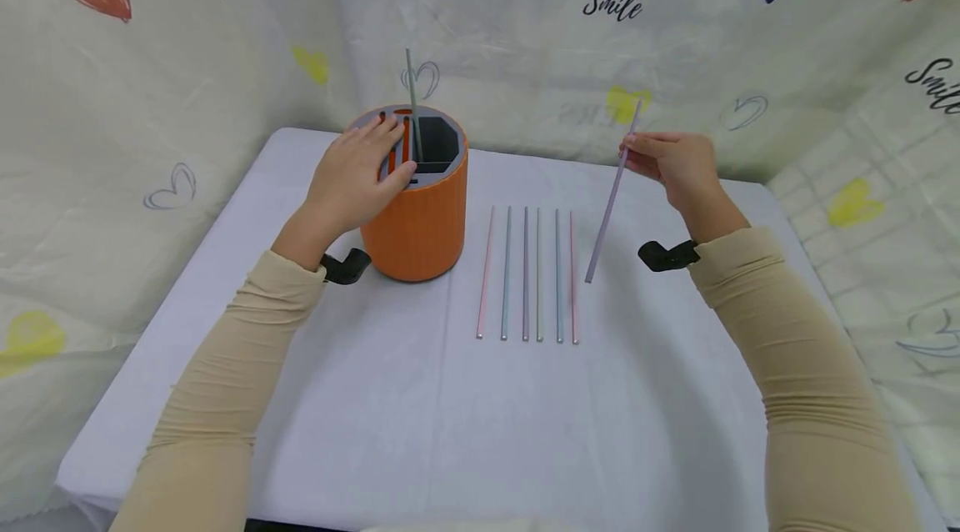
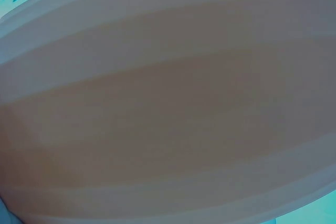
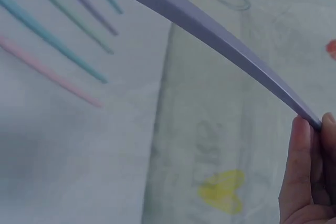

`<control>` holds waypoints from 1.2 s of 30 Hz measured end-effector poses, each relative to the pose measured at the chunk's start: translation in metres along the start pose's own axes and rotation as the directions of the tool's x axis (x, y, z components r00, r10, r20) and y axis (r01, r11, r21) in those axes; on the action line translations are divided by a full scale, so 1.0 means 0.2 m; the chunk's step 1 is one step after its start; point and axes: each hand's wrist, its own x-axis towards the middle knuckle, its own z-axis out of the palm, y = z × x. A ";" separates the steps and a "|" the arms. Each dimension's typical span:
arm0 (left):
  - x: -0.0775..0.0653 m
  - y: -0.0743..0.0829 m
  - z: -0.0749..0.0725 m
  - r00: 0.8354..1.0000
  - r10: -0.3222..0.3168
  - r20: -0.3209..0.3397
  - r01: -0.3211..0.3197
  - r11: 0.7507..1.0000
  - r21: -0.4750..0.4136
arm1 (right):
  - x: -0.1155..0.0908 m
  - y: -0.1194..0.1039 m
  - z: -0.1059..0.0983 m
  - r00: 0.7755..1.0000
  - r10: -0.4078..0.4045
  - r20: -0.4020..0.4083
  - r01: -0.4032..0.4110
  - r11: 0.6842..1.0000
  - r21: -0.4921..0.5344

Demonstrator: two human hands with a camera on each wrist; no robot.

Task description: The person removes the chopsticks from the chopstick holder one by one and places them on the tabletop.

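My right hand (image 1: 671,165) pinches a thin purple stick (image 1: 609,207) near its upper end, between thumb and fingertips. The stick slants down to the left, right of the row on the table; the right wrist view shows its smooth, ridged side. My left hand (image 1: 356,173) lies over the top of a round orange holder (image 1: 420,232), fingers spread across its grey top and thumb by the near rim. A pale green stick (image 1: 412,90) stands upright in the holder's open compartment. The holder's blurred side (image 2: 168,108) fills most of the left wrist view.
Several thin sticks (image 1: 539,273) in pink, blue, purple and green lie side by side on the white-covered table (image 1: 480,432), right of the holder. A printed curtain (image 1: 525,57) with hearts hangs close behind the table and at both sides.
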 end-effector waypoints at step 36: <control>0.00 -0.01 0.00 1.000 -0.010 0.004 0.010 1.000 -0.008 | 0.22 0.58 -0.18 0.906 0.407 -0.115 -0.422 0.851 -0.311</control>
